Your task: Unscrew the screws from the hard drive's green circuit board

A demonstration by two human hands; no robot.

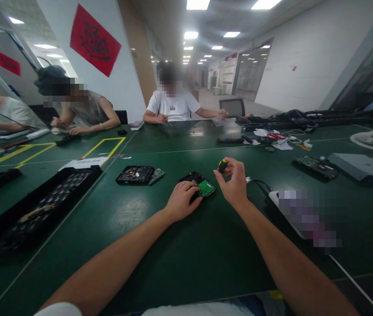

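A hard drive [207, 188] lies on the green table with its green circuit board facing up. My left hand [183, 199] grips its near left side, fingers bent over the top and covering part of it. Raised just to the right of the drive, my right hand [234, 182] pinches a screwdriver [222, 165] by its short yellow and black handle; the shaft cannot be made out. To the left lies another hard drive [135, 174], its dark body beside a loose circuit board [157, 176].
A long black tray [46, 204] stands at left. On the right are a phone-like device [301, 215] with a cable, another drive with a board [314, 168] and a grey metal box [364, 167]. Red-handled scissors [276, 136] lie farther back. Several people sit across the table [160, 259].
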